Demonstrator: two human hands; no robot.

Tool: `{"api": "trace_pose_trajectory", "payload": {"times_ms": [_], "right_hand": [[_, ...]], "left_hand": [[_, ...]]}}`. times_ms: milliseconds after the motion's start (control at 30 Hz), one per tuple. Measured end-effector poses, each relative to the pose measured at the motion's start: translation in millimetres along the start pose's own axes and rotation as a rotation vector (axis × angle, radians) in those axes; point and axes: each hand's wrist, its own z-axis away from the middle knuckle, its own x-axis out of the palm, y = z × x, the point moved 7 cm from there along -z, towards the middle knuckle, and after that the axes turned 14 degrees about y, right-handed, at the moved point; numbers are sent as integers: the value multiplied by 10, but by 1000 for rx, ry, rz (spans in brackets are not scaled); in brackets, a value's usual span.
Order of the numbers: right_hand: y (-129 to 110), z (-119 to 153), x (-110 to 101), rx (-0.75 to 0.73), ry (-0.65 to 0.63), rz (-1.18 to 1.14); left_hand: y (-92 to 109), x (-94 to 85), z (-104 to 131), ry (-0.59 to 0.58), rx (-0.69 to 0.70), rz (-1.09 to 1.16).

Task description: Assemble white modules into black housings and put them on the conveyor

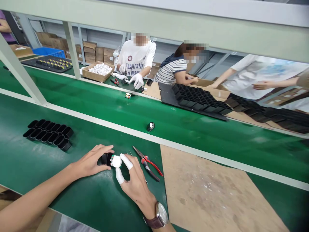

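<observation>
Between the thumb and fingers of my left hand (pixel 93 160) is a small black plastic case (pixel 106 159), its mouth turned to the right. My right hand (pixel 132 175), with white covers on thumb and forefinger, grips a small circuit board with a white block on it (pixel 117 161). The board's left end meets the mouth of the case; how far it reaches inside is hidden. Just right of my right hand lie long-nose pliers (pixel 147 163) with red and black handles, jaws pointing up and left.
Two rows of black cases (pixel 48 133) stand at left on the green bench. A brown board (pixel 212 190) lies at right. Beyond the pale rail (pixel 96 120), a filled case (pixel 150 126) and a circuit board (pixel 128 95) sit on the green belt. Several people work opposite.
</observation>
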Motion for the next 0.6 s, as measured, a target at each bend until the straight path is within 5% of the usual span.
{"api": "trace_pose_trajectory", "payload": {"times_ms": [600], "right_hand": [[-133, -61, -18, -116, -65, 125]], "left_hand": [[37, 76, 1, -29, 60, -17]]}}
